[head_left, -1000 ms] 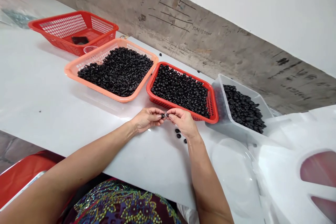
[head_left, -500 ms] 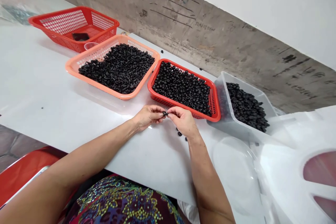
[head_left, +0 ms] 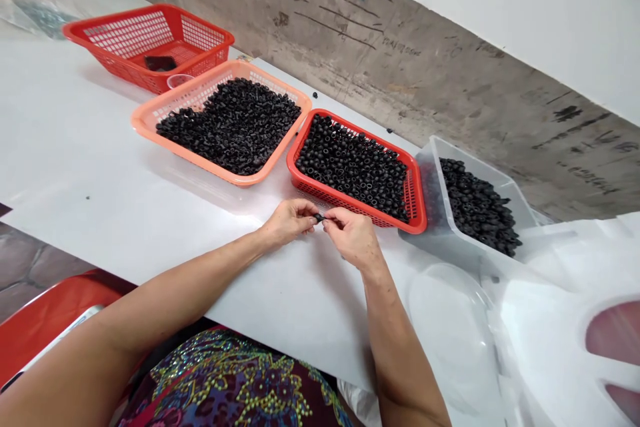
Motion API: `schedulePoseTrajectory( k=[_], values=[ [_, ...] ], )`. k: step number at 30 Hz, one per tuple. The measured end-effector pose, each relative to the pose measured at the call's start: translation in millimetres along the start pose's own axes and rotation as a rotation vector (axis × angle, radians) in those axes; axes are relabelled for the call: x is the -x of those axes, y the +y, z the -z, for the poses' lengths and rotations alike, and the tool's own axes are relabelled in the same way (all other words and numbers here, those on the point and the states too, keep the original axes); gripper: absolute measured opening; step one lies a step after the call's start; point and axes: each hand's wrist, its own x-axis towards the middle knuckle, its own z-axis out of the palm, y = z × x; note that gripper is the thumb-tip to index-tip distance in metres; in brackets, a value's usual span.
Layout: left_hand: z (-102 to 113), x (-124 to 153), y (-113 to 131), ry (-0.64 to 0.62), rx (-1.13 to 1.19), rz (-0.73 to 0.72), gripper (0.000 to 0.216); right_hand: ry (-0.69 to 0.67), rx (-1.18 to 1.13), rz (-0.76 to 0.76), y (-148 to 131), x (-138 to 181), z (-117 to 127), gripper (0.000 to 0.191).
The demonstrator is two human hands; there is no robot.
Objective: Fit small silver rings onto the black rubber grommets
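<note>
Three tubs of black bits: they stand in a row on the table, past the hands.
Peach basket (head_left: 240, 180): lots of tiny black bits, heaped up, with a little room at the left end.
Small red basket (head_left: 350, 201): black rings, nearly all the way across.
Clear bin (head_left: 435, 197): a pile of longer black bits, just beside the small red basket.
Big red basket (head_left: 120, 67): one flat dark thing (head_left: 161, 64) lies inside; what it is, you cannot tell.
Left hand (head_left: 290, 221): thumb and finger pinch a small black piece (head_left: 319, 217).
Right hand (head_left: 356, 239): thumb and finger are pressed together on the other end of that piece.
Where the piece is: up between the two hands, in front of the small red basket.
Table (head_left: 100, 153): white and smooth, with a few stray black specks near the back.
Far left corner: a see-through bag (head_left: 45, 17) with something bluish in it.
Right side: a white plastic thing (head_left: 545, 327) with big holes.
Wall (head_left: 340, 20): grey and scuffed at the bottom, white on top.
Writing: dark lines and scribbles on the grey part, too blurry to read.
</note>
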Motion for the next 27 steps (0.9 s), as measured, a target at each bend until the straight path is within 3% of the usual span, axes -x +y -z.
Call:
schedulePoseTrajectory(
  k=[7, 17, 24, 27],
  values=[
    [2, -1, -6, 0.027, -0.140, -0.047, 0.011, 0.030, 0.154, 0.108, -1, 0, -4, 0.023],
    [2, 1, -2, -0.009, -0.149, -0.001, 0.011, -0.117, -0.322, -0.153, 15, -9, -7, 0.012],
    [5, -1, -4, 0.029, -0.239, 0.008, 0.013, 0.048, 0.045, 0.162, 9, -5, -26, 0.018],
    [6, -2, -4, -0.006, -0.237, -0.073, 0.015, 0.017, -0.133, 0.062, 10, -6, -25, 0.013]
  ],
)
